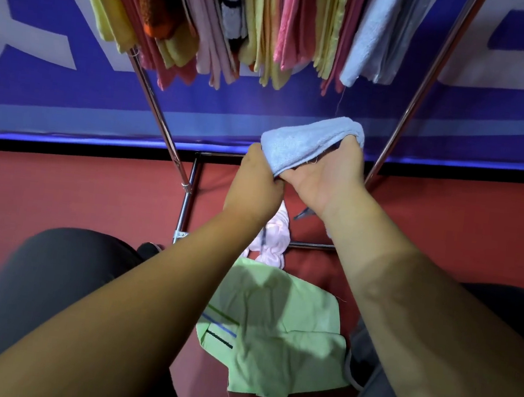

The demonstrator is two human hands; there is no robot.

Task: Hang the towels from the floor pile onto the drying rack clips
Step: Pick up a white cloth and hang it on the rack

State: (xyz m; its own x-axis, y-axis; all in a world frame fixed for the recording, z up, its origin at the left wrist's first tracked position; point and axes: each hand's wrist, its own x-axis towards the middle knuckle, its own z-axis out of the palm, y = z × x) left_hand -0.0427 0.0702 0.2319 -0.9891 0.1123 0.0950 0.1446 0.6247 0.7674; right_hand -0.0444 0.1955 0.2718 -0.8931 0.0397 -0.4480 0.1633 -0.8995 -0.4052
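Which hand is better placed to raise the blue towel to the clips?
Probably the right hand: its fingers reach up under the blue towel, carrying most of it. The left hand only pinches its lower corner.

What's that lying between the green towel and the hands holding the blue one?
A crumpled pink towel on the floor, below the held blue towel; head view shows it.

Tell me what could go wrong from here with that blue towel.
The blue towel is bunched between the left hand and right hand; clipped like that, it might slip out.
The hanging towels are packed tight, so pushing in could knock one loose.
The green towel lies on the floor between the person's legs; it could get stepped on.
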